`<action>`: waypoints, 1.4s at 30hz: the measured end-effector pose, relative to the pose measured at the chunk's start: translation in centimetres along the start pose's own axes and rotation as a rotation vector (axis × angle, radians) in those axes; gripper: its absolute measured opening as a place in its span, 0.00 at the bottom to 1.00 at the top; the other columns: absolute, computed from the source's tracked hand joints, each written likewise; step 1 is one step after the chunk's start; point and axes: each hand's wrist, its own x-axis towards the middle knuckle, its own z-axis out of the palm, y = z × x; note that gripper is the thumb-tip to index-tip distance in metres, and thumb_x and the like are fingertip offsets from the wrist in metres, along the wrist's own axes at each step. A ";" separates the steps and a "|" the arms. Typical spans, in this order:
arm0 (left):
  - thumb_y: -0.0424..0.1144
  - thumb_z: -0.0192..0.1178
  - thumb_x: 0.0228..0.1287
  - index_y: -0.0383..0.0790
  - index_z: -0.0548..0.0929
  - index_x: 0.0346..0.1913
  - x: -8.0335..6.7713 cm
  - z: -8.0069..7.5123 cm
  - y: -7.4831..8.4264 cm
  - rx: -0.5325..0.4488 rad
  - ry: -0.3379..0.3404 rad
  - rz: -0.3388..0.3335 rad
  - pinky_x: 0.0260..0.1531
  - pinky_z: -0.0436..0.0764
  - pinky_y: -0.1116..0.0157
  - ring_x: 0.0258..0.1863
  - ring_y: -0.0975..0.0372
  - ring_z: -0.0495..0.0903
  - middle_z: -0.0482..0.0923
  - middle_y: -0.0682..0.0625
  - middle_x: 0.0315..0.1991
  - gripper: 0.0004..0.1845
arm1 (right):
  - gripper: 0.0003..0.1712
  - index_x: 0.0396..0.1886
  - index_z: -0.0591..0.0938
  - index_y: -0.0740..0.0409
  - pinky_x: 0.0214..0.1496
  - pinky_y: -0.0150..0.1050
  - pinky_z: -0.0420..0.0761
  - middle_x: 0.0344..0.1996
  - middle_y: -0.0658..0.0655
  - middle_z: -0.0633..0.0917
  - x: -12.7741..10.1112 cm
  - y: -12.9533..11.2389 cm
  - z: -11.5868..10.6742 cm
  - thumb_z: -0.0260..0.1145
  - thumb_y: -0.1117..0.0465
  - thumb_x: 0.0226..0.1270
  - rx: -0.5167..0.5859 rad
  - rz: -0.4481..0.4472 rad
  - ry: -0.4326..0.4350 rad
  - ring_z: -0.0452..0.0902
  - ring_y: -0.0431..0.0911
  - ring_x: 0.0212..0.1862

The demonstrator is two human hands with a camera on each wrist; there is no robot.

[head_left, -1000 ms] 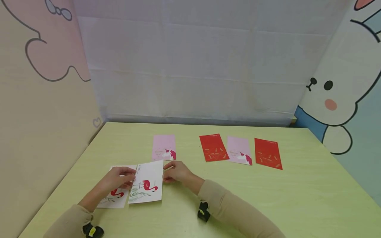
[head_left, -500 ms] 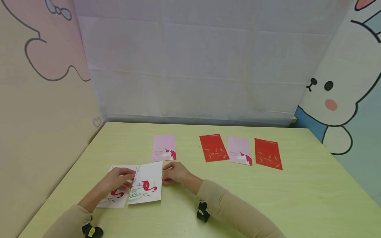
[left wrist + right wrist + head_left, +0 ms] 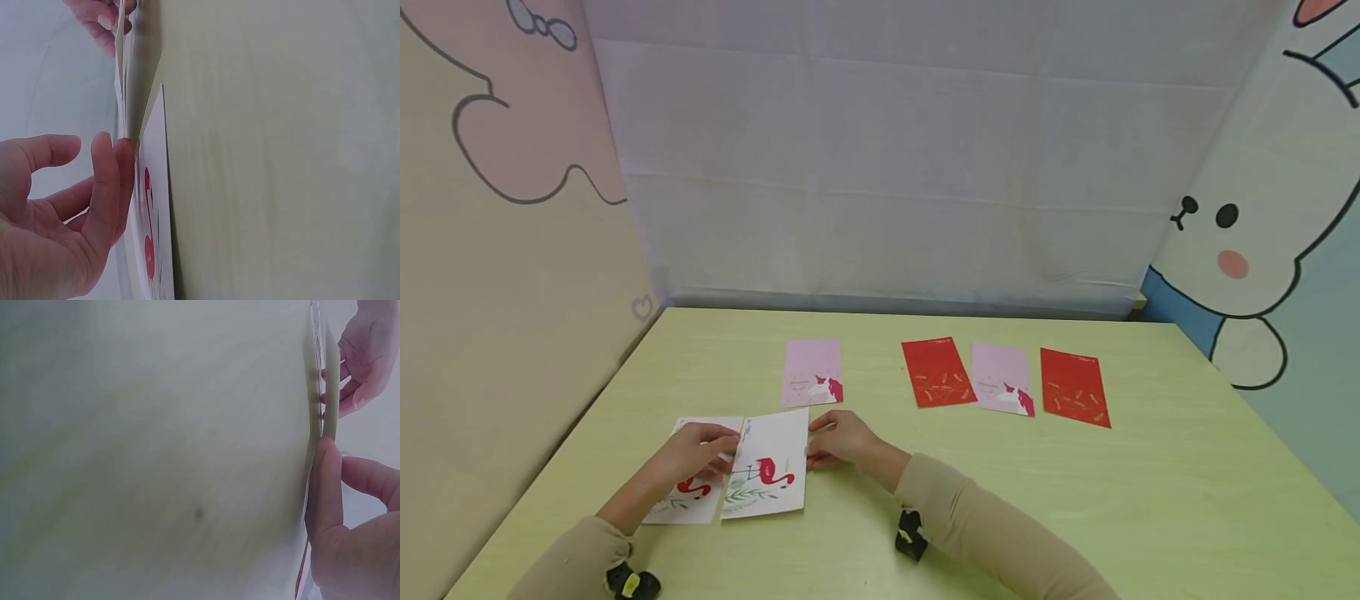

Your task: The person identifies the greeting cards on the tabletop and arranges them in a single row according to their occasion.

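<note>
Pale-green table [image 3: 970, 508]; hands [image 3: 694, 450] loosely spread, touching white card [image 3: 775, 442], long axis front-to-back, printed flamingo [image 3: 767, 470] facing right.

1. A light yellow-green table [image 3: 1000, 508].
2. Across the table's far part, left to right: a pink unicorn card [image 3: 811, 362], a red card [image 3: 937, 371], a second pink card [image 3: 996, 365], a second red card [image 3: 1075, 388].
3. Behind the table: a big white sheet [image 3: 887, 167].
4. Left of the table: a wall [image 3: 512, 350] with a pink cartoon [image 3: 550, 125].
5. Right of the table: a white cartoon animal [image 3: 1270, 175].
</note>
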 end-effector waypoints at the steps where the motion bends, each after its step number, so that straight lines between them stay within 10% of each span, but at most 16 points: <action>1: 0.38 0.53 0.61 0.25 0.73 0.48 0.0 0.0 0.0 0.002 0.001 -0.001 0.25 0.78 0.64 0.25 0.58 0.77 0.77 0.46 0.32 0.18 | 0.13 0.38 0.73 0.66 0.26 0.37 0.79 0.23 0.59 0.78 0.0 0.0 0.0 0.63 0.74 0.51 -0.007 0.000 0.000 0.78 0.45 0.21; 42: 0.39 0.53 0.62 0.27 0.73 0.47 0.1 -0.3 -0.3 0.090 0.096 0.064 0.27 0.76 0.67 0.28 0.59 0.73 0.74 0.46 0.32 0.17 | 0.14 0.39 0.73 0.64 0.27 0.36 0.79 0.24 0.56 0.78 -0.6 -0.4 0.2 0.65 0.69 0.52 -0.095 -0.018 -0.028 0.79 0.47 0.24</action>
